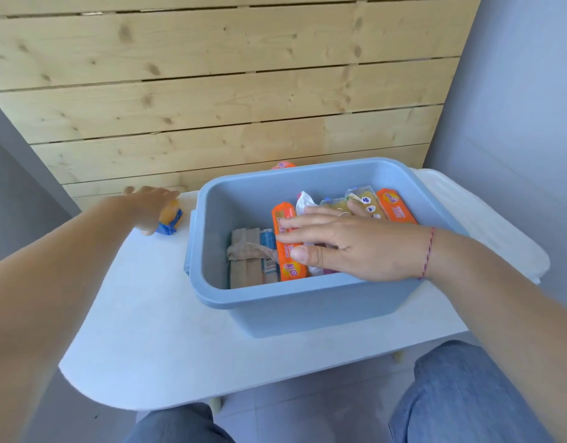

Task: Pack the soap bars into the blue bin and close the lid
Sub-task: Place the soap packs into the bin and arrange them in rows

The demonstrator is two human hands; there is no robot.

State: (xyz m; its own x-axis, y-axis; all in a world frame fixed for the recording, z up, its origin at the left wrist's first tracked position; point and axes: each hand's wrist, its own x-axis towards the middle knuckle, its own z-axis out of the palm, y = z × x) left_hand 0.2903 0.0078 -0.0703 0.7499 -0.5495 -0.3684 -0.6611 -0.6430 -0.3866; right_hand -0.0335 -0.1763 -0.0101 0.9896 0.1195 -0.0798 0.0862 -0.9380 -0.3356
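The blue bin (307, 302) stands open on the white table (154, 340). Inside lie several wrapped soap bars: an orange one (287, 241), beige ones (245, 260), clear yellow ones (363, 201) and another orange one (395, 204). My right hand (349, 247) lies flat inside the bin on top of the bars, fingers spread, holding nothing. My left hand (148, 204) reaches left of the bin and rests on a yellow soap bar in a blue wrapper (170, 220) on the table. Another orange soap bar (283, 165) peeks out behind the bin.
A white lid (486, 219) lies on the table to the right of the bin, partly under it. A wooden plank wall (212, 91) rises right behind the table. My knees (461, 394) are below the table's front edge.
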